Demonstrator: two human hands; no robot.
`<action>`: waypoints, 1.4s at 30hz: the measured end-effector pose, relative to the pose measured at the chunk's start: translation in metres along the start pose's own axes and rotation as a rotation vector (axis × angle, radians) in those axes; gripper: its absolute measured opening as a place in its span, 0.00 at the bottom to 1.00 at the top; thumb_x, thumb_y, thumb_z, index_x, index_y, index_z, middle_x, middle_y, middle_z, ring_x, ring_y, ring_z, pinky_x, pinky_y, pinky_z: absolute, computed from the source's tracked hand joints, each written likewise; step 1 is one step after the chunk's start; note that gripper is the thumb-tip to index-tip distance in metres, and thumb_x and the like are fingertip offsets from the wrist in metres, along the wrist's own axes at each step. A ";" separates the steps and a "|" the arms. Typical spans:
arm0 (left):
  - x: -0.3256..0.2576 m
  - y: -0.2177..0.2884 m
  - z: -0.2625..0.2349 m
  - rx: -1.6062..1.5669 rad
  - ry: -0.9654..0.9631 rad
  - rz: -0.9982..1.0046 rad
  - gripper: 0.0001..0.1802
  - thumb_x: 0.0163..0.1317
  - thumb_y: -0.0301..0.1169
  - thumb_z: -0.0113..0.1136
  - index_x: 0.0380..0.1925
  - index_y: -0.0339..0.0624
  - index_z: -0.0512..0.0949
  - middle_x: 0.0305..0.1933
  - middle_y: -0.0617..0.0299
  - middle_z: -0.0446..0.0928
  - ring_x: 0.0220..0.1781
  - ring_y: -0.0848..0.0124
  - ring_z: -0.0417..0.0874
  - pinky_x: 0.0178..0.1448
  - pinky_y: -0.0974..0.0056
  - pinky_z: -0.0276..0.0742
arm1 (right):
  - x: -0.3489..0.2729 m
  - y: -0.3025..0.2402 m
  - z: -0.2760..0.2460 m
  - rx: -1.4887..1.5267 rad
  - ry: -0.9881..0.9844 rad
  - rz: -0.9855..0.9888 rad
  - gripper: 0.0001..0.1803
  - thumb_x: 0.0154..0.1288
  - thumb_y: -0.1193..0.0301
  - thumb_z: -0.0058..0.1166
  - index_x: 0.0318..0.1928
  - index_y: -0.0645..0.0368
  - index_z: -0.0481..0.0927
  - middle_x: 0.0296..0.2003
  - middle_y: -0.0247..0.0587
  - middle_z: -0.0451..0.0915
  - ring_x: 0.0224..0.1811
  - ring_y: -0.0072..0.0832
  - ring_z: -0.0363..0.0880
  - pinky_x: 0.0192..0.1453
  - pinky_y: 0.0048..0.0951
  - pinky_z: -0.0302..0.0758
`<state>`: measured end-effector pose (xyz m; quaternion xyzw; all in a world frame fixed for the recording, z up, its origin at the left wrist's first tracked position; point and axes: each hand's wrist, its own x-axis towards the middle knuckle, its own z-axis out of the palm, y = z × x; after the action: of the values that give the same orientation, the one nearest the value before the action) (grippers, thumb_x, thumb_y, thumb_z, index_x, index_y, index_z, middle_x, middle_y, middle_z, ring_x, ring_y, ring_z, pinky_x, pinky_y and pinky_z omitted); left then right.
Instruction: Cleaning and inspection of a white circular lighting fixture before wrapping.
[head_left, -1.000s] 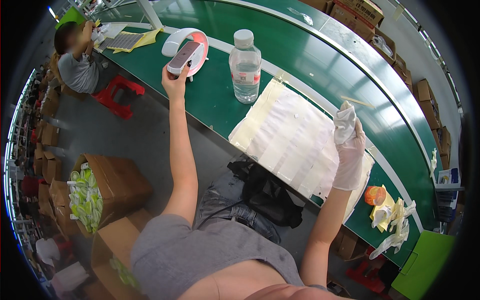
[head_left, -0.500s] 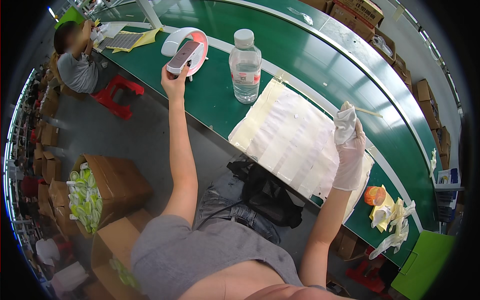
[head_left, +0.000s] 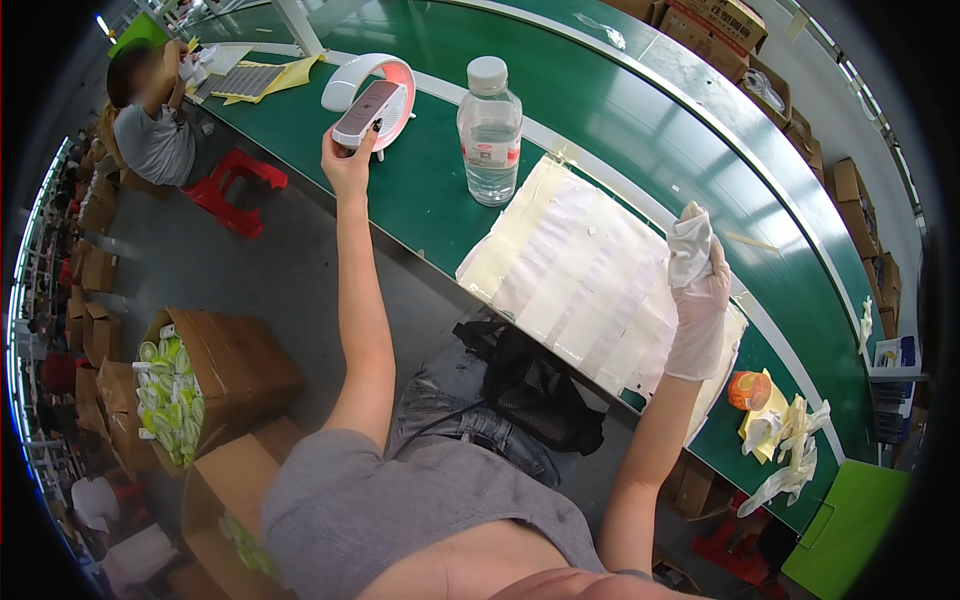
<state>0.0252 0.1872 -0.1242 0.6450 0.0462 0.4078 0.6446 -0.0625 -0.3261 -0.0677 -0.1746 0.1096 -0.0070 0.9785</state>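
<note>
My bare left hand (head_left: 347, 170) is closed on the near end of a white-and-pink device (head_left: 400, 95) with a curved ring-like arm and a dark tilted pad, resembling a wireless charging lamp. It stands on the green bench, and my thumb lies along the pad's side. My right hand (head_left: 703, 300), in a pale glove, is raised at the right of a paper-covered board and grips a bunched white cloth (head_left: 689, 248). Its fingers are partly hidden behind the cloth. Between my hands lies the white paper-covered board (head_left: 585, 265), with a clear water bottle (head_left: 490, 140) upright at its left corner.
Behind the bench runs a green conveyor (head_left: 640, 120) with a white rail. An orange roll (head_left: 748, 391) and crumpled gloves (head_left: 797, 450) lie at the right. A box of green-white items (head_left: 225, 370) stands on the floor at left. A co-worker (head_left: 155, 125) sits at the far left by a red stool (head_left: 238, 190).
A thin pale strip and a small white scrap on the conveyor have shifted to the right. Both my hands stay almost still, with the device and the cloth still held.
</note>
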 end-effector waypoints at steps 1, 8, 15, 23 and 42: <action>0.000 0.000 0.001 0.000 0.002 -0.008 0.26 0.55 0.20 0.71 0.53 0.32 0.72 0.53 0.57 0.78 0.54 0.72 0.80 0.58 0.67 0.74 | 0.001 -0.002 -0.004 0.000 0.000 -0.001 0.24 0.76 0.70 0.33 0.67 0.69 0.63 0.68 0.49 0.67 0.69 0.40 0.68 0.57 0.37 0.80; 0.000 -0.001 -0.002 -0.013 0.004 0.017 0.28 0.52 0.24 0.74 0.52 0.32 0.72 0.52 0.54 0.79 0.52 0.70 0.81 0.58 0.65 0.76 | 0.003 -0.006 -0.013 -0.033 -0.049 0.032 0.24 0.76 0.69 0.34 0.68 0.68 0.63 0.66 0.49 0.69 0.68 0.40 0.69 0.57 0.37 0.80; -0.001 -0.004 -0.003 -0.003 -0.004 0.009 0.28 0.53 0.22 0.72 0.53 0.32 0.72 0.53 0.55 0.78 0.54 0.70 0.80 0.58 0.65 0.75 | 0.004 -0.004 -0.014 0.047 -0.021 0.022 0.24 0.76 0.70 0.33 0.67 0.68 0.64 0.67 0.52 0.68 0.67 0.43 0.69 0.58 0.39 0.79; 0.007 -0.007 -0.001 -0.031 0.006 0.015 0.29 0.51 0.23 0.74 0.53 0.32 0.72 0.53 0.53 0.78 0.53 0.68 0.81 0.58 0.64 0.76 | 0.004 0.009 0.012 0.050 0.048 -0.003 0.24 0.76 0.70 0.34 0.66 0.68 0.65 0.66 0.52 0.70 0.66 0.42 0.71 0.55 0.38 0.80; 0.035 0.101 0.007 -0.191 0.130 0.184 0.20 0.58 0.26 0.70 0.47 0.32 0.73 0.46 0.60 0.77 0.44 0.76 0.78 0.43 0.70 0.76 | -0.001 0.008 -0.006 -0.018 0.007 -0.081 0.25 0.77 0.68 0.31 0.65 0.74 0.63 0.66 0.59 0.66 0.71 0.46 0.62 0.77 0.45 0.59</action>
<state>0.0051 0.1859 -0.0188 0.5546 -0.0104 0.5085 0.6585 -0.0646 -0.3206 -0.0752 -0.1878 0.1057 -0.0461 0.9754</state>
